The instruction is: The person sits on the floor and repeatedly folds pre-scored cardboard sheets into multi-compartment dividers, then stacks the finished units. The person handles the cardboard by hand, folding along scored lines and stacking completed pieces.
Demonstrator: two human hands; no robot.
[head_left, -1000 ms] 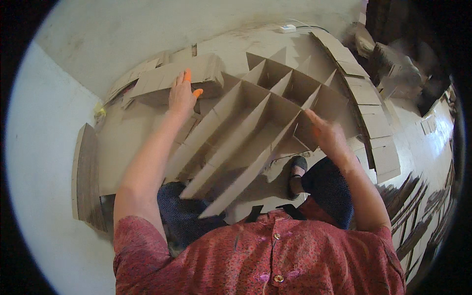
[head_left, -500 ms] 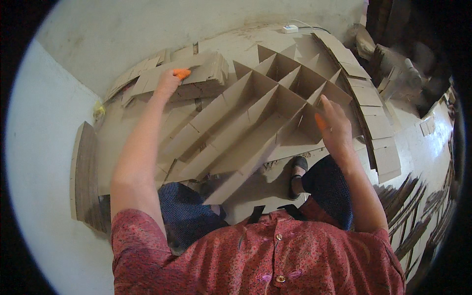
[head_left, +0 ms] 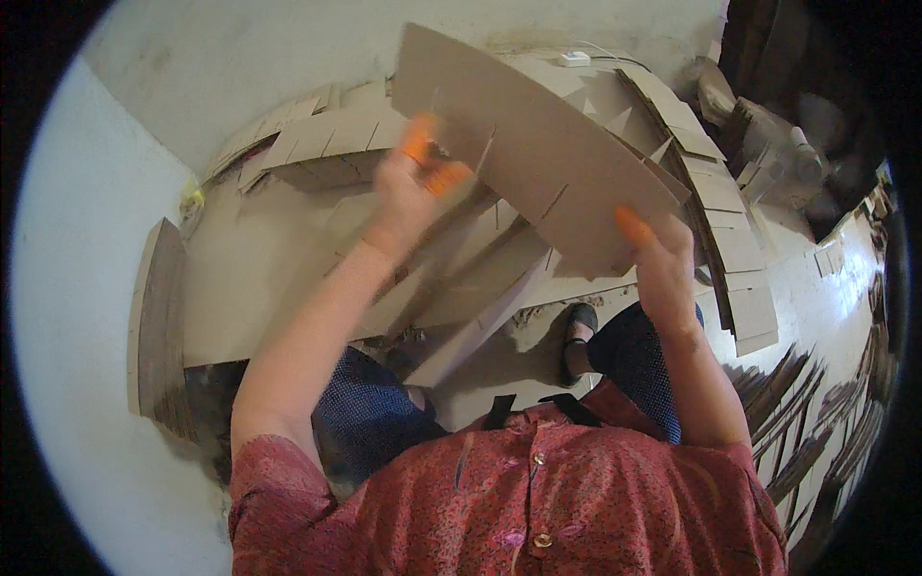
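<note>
A long tan cardboard divider strip [head_left: 538, 144] with slits along its lower edge is tilted up in front of me. My right hand [head_left: 665, 264] grips its right end, the orange-covered thumb lying on the near face. My left hand [head_left: 408, 187], blurred, is at the strip's lower left edge with orange-covered fingertips apart; whether it touches the strip is unclear. Under the strip stands a partly assembled cardboard divider grid [head_left: 485, 322], mostly hidden. To the left lies a stack of slotted cardboard strips [head_left: 327, 144].
More cardboard strips [head_left: 735, 230] lie in a row at the right. A bundle of cardboard [head_left: 158, 326] stands by the left wall. Several dark-edged cardboard pieces [head_left: 797, 413] are at the lower right. A white power socket [head_left: 574, 60] with a cable sits at the back.
The strip has come up from the left stack and now spans above the grid. My left hand has moved right and nearer, while my right hand has gone from the grid to the strip's end.
</note>
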